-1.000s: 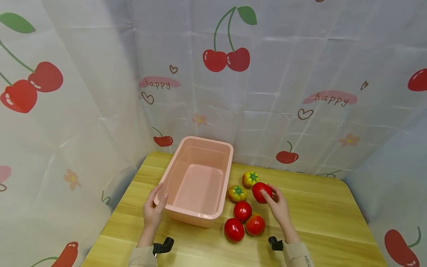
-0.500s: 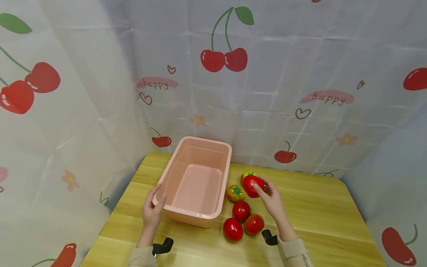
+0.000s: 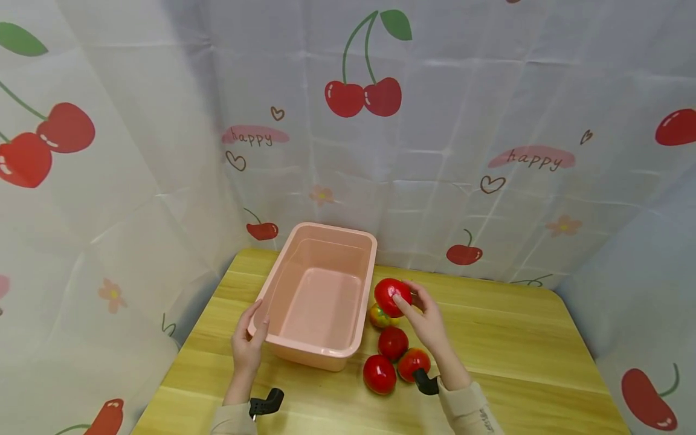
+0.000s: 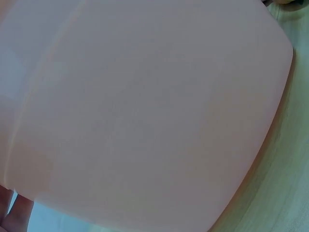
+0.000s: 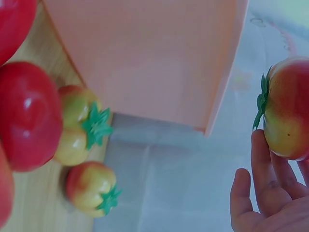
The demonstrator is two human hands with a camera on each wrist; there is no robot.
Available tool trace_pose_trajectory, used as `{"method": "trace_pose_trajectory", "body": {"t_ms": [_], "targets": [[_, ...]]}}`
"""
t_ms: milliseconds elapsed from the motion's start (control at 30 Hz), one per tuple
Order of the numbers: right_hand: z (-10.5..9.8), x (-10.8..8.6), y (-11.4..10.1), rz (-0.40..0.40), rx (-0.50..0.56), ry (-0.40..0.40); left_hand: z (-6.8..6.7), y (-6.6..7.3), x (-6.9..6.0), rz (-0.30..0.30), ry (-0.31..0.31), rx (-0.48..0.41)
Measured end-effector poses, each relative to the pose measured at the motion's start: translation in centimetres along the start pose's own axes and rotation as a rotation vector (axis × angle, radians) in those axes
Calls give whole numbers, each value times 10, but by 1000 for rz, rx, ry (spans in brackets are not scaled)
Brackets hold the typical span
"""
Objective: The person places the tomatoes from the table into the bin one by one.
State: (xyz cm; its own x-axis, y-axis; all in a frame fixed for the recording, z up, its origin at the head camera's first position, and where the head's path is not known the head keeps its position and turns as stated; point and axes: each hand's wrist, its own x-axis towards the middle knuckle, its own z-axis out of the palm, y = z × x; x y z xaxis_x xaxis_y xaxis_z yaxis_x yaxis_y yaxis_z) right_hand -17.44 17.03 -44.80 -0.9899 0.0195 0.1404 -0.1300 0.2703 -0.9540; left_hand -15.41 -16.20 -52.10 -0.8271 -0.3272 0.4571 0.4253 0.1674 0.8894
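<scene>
In the head view my right hand holds a shiny red toy tomato up off the table, beside the right rim of a pink plastic bin. Seen from the right wrist, this tomato has a yellow patch and green leaves, with fingertips against its underside. My left hand grips the bin's near left corner, thumb and fingers spread around the rim. The bin's outer wall fills most of the left wrist view. No objects lie on the bin's visible floor.
Right of the bin, several tomatoes lie on the wooden table: a red one, another red one, an orange-red one and a yellowish one. A second yellowish tomato shows by the right wrist. A printed curtain stands behind.
My right hand has carried the red tomato left and slightly away from me, towards the bin, over the yellowish tomatoes. The left hand stays on the bin's corner.
</scene>
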Motion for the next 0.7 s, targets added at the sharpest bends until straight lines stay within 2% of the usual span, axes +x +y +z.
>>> {"method": "trace_pose_trajectory", "body": {"t_ms": [133, 267, 400, 567, 700], "targets": [[7, -2, -15, -20, -12, -17, 0, 0, 0, -12, -2, -7], [15, 2, -6, -10, -2, -32, 0, -1, 0, -29, -1, -5], [24, 7, 7, -35, 15, -45, 0, -1, 0, -36, -5, -11], [32, 7, 7, -85, 30, -61, 0, -1, 0, -32, -9, -17], [38, 6, 6, -74, 18, -72, 0, -2, 0, -31, -6, -17]]}}
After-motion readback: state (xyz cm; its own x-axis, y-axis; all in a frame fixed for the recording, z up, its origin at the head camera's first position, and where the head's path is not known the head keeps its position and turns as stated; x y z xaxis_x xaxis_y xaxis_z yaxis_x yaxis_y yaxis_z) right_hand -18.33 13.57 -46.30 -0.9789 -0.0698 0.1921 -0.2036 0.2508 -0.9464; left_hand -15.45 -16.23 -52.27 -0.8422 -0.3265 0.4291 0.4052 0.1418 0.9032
